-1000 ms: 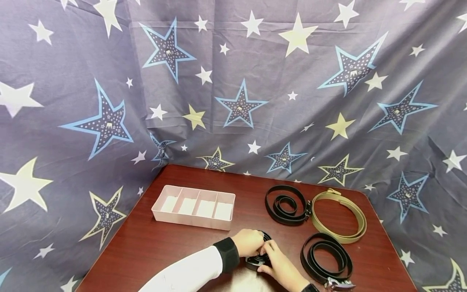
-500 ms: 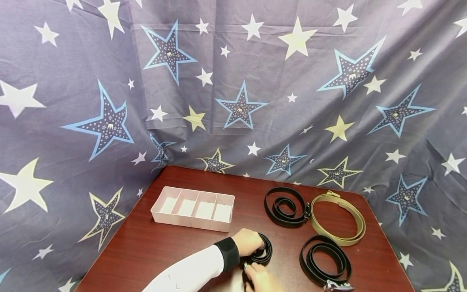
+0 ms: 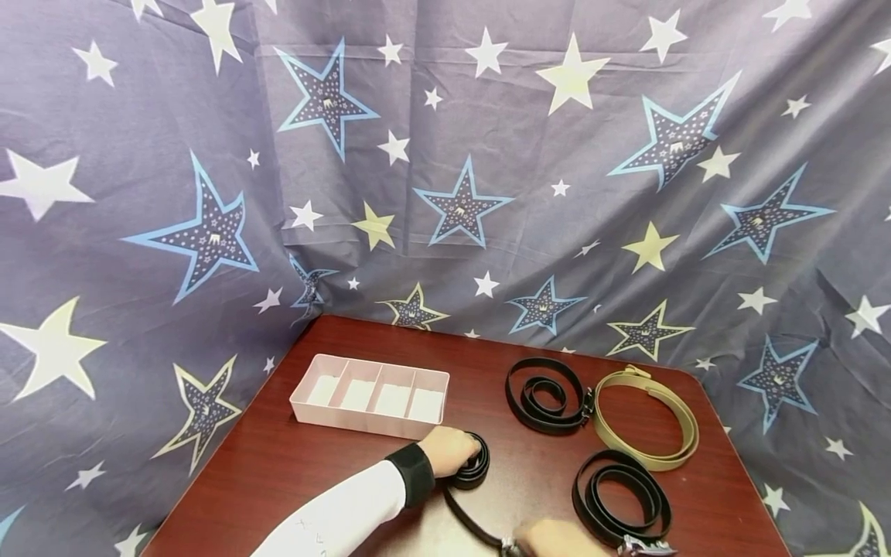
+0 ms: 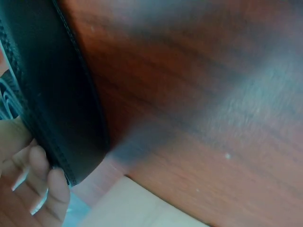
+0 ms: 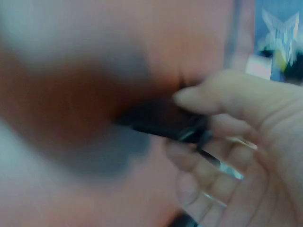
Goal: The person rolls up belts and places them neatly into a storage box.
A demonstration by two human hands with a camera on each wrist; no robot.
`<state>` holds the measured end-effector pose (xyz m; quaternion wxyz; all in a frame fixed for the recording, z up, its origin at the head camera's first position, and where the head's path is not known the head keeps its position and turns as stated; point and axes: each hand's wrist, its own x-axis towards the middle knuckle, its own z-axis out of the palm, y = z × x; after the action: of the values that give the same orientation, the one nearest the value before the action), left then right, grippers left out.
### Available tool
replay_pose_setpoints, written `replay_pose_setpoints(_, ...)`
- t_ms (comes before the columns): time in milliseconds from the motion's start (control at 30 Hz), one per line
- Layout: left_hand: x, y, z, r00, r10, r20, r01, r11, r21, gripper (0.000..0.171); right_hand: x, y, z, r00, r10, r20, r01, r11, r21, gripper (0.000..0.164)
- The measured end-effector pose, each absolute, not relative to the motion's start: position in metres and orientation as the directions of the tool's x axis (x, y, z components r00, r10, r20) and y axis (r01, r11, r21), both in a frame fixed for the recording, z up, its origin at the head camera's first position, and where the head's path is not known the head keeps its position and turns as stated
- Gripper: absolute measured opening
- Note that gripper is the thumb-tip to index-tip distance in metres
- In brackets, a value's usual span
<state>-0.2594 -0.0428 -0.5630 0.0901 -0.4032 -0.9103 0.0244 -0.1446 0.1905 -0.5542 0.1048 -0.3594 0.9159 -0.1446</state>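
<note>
In the head view my left hand (image 3: 448, 452) grips a tightly coiled black belt (image 3: 476, 469) near the front of the table. A loose length of that belt stretches toward the lower right. Its buckle end (image 3: 511, 547) is pinched by my right hand (image 3: 562, 538), which is blurred and partly cut off by the bottom edge. Up close in the left wrist view, thumb and fingers of the left hand (image 4: 33, 175) hold the belt's coils at the edge. The right wrist view shows the right thumb and fingers (image 5: 189, 98) around the dark belt end (image 5: 158, 118).
A pink tray (image 3: 365, 418) with several compartments stands behind the left hand. To the right lie a coiled black belt (image 3: 515, 394), a tan belt (image 3: 689, 429) and another black belt (image 3: 588, 507) with a silver buckle (image 3: 646, 546). A starry curtain (image 3: 459, 108) hangs behind the table.
Both hands were together on the coil. My right hand has pulled the buckle end away to the lower right, drawing out a length of belt. The left hand moved slightly left with the coil.
</note>
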Motion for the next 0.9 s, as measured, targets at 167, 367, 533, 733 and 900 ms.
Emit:
replay_pose_setpoints(167,-0.244,-0.039,-0.553,-0.574,0.818,0.042,0.817,0.576,-0.042,0.016,-0.198,0.207,-0.545,-0.807,-0.577,0.129,-0.591,0.791,-0.159,0.031)
replay_pose_setpoints(367,-0.228,-0.026,-0.553,-0.408,0.900,0.150,0.869,0.434,-0.237,0.008,-0.232,0.168,-0.571,-0.776,-0.390,0.497,-0.507,0.853,-0.122,0.027)
replay_pose_setpoints(533,-0.229,-0.028,-0.564,-0.461,0.830,0.314,0.829,0.529,-0.181,0.022,-0.215,0.141,-0.575,-0.812,-0.353,0.465,-0.515,0.807,-0.289,0.016)
replay_pose_setpoints(733,-0.233,-0.030,-0.572,-0.707,0.613,0.352,0.678,0.729,0.091,0.069,-0.212,0.158,-0.567,-0.820,-0.507,0.266,-0.565,0.646,-0.513,0.023)
replay_pose_setpoints(900,-0.237,-0.031,-0.568,-0.770,0.595,0.229,0.636,0.743,0.209,0.088,-0.212,0.162,-0.563,-0.791,-0.589,0.165,-0.594,0.674,-0.439,0.017)
